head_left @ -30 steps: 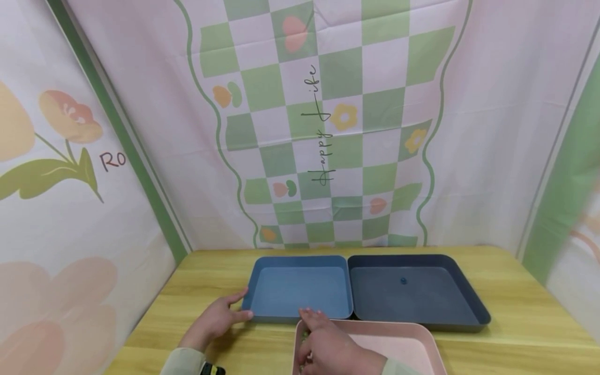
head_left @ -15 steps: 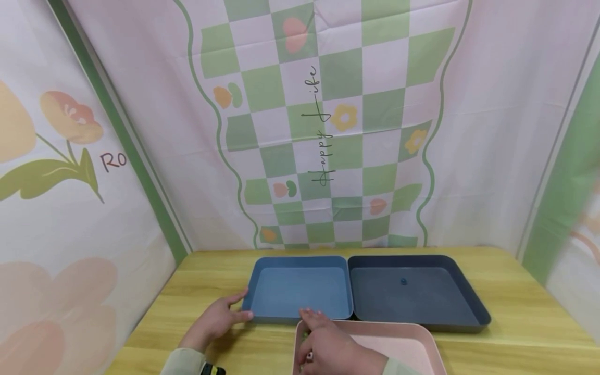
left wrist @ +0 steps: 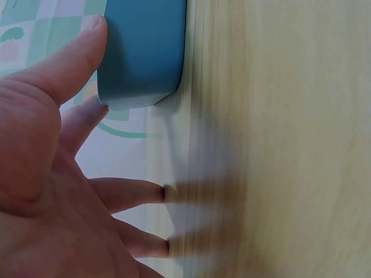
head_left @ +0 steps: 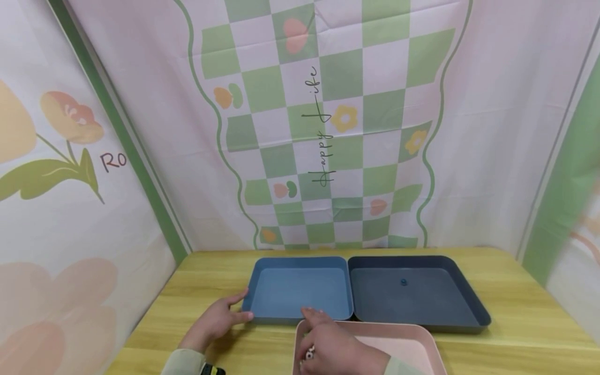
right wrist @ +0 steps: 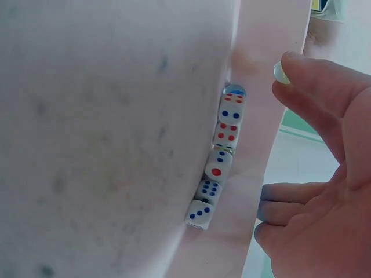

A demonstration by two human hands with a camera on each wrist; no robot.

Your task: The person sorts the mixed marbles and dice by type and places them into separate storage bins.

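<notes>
Small pale bead [right wrist: 280, 73], at the upper right of the right wrist view, is pinched in the right hand [head_left: 333, 341] beside the wall of the pink tray [right wrist: 258, 110], near a row of dice [right wrist: 218, 164]; lower left of centre in the head view, the left hand [head_left: 218, 318], fingers apart, touches the blue tray [head_left: 300, 291]

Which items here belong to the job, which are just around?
Likely the job:
right hand, pinching pale bead
pink tray, holding dice
left hand, touching blue tray
dark tray, holding blue bead

Likely just around:
backdrop
table
wrist device
</notes>
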